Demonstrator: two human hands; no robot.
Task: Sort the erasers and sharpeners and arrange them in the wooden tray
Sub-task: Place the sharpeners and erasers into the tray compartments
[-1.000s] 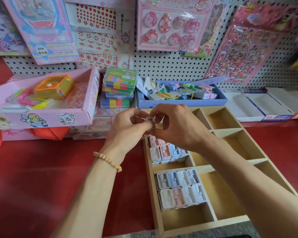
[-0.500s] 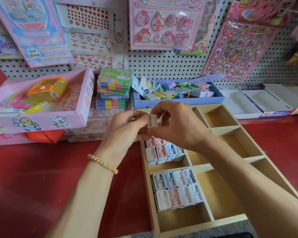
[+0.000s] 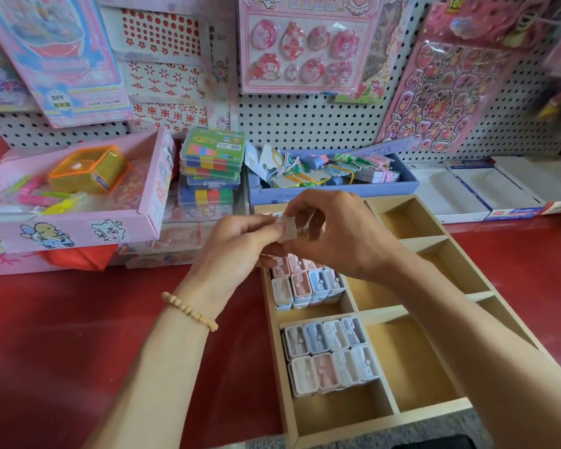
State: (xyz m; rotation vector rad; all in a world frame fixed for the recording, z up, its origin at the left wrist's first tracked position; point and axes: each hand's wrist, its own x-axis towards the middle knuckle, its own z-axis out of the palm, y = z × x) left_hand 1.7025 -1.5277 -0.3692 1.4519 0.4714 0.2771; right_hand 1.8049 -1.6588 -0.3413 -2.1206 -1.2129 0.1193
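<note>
Nearest me, the wooden tray (image 3: 434, 413) has its front-left compartment holding two neat rows of pastel sharpeners (image 3: 331, 354), and the compartment behind it holds a second group (image 3: 305, 283) stacked closer to the far wall. Above that second group I have both hands meeting: my left hand (image 3: 237, 251) and right hand (image 3: 340, 234) have their fingers curled in, pinching one small pale piece (image 3: 287, 227) between the fingertips; it is too blurred for me to say whether it is an eraser or a sharpener. To place it well, I judge I should turn it flat, match the direction of its neighbours, then lower it into the gap beside them without nudging the stack. The right-hand compartments look unfilled. Beyond lies the blue box (image 3: 331, 189) of mixed stationery, against the pegboard (image 3: 321, 124).
</note>
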